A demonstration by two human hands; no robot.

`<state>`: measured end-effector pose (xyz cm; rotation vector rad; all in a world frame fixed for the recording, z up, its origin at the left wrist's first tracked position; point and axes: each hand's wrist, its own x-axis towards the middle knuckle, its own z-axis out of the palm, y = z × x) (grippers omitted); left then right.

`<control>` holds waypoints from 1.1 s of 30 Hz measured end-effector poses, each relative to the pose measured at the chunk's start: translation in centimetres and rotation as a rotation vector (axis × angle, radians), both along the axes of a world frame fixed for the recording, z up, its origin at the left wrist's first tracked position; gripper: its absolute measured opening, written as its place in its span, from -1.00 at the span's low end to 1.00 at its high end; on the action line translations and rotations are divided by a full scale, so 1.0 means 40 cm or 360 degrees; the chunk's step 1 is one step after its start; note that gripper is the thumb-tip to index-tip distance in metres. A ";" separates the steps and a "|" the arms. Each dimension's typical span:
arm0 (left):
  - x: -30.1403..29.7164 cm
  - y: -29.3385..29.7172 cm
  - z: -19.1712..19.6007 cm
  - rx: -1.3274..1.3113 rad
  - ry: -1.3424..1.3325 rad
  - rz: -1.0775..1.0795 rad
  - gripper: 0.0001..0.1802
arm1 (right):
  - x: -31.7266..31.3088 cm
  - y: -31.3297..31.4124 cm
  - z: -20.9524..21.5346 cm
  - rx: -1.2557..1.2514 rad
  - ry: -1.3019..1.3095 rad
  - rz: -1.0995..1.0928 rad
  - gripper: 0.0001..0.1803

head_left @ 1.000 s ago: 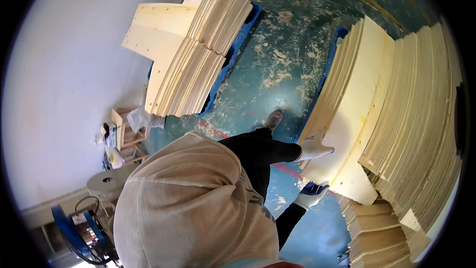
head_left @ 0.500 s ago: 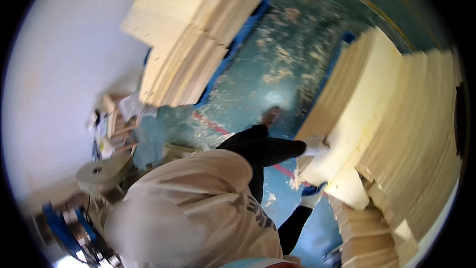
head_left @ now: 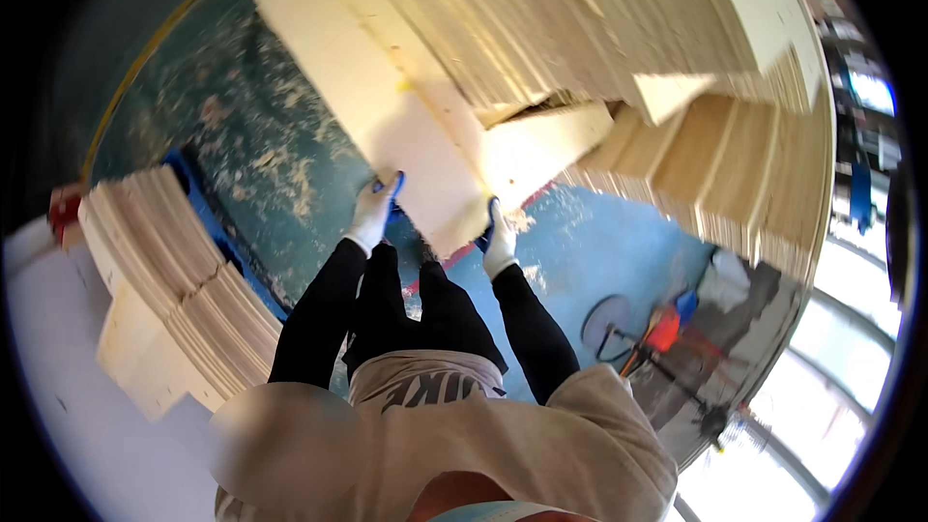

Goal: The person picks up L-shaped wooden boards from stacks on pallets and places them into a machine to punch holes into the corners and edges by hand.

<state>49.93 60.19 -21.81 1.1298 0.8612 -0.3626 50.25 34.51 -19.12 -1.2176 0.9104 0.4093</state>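
A large pale plywood sheet [head_left: 406,135] lies tilted across the teal floor, its far end toward the upper left. My left hand [head_left: 372,213], in a white glove, grips the sheet's near left corner. My right hand [head_left: 500,242], also gloved, grips the near right corner. Both black sleeves reach forward from my beige hooded top. The sheet leans off a tall stack of similar plywood sheets [head_left: 628,39] that fills the upper right.
A second stack of cut plywood [head_left: 164,271] sits at the left on a blue pallet [head_left: 208,213]. The teal floor [head_left: 271,135] has worn patches. A red and blue machine [head_left: 667,329] and a round disc [head_left: 607,314] stand at the lower right, near bright windows.
The view has swung round, so the stacks sit at other places in the picture. Both hands now hold the near edge of one sheet; earlier only one hand lay on it.
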 end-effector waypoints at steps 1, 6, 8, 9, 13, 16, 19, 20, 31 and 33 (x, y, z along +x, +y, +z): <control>0.013 -0.007 0.015 -0.0054 0.0072 -0.0010 -0.36 | 0.013 0.028 0.018 -0.0030 0.0027 -0.0197 -0.61; 0.059 -0.016 -0.005 0.0097 -0.0165 -0.0091 -0.33 | 0.025 0.066 -0.029 -0.0257 -0.0310 -0.0489 -0.49; 0.079 -0.035 0.062 0.0091 -0.0307 -0.0017 -0.31 | 0.024 0.084 0.008 -0.0356 -0.0348 -0.0643 -0.50; 0.078 -0.045 0.103 0.0093 -0.0341 0.0057 -0.32 | 0.029 0.082 0.033 -0.0303 -0.0392 -0.0649 -0.52; 0.090 -0.042 0.260 -0.0104 -0.0304 0.0081 -0.34 | 0.038 0.095 0.148 -0.0597 -0.0228 -0.0587 -0.58; 0.079 -0.005 0.151 -0.0154 -0.0270 -0.0051 -0.35 | 0.034 0.106 0.087 -0.0684 -0.0122 -0.0535 -0.53; 0.073 0.011 0.108 -0.0112 -0.0096 -0.0106 -0.38 | 0.014 0.116 -0.003 -0.0718 -0.0059 -0.0474 -0.47; 0.077 0.020 0.100 -0.0173 -0.0047 -0.0049 -0.40 | 0.009 0.118 -0.024 -0.0634 -0.0082 -0.0502 -0.46; 0.226 0.180 0.045 0.0125 -0.0570 0.0285 -0.33 | -0.008 0.100 -0.092 -0.1220 0.0113 -0.0477 -0.38; 0.065 0.134 0.049 0.0247 -0.0537 0.0390 -0.31 | -0.065 0.036 -0.026 -0.1214 0.0169 -0.0238 -0.39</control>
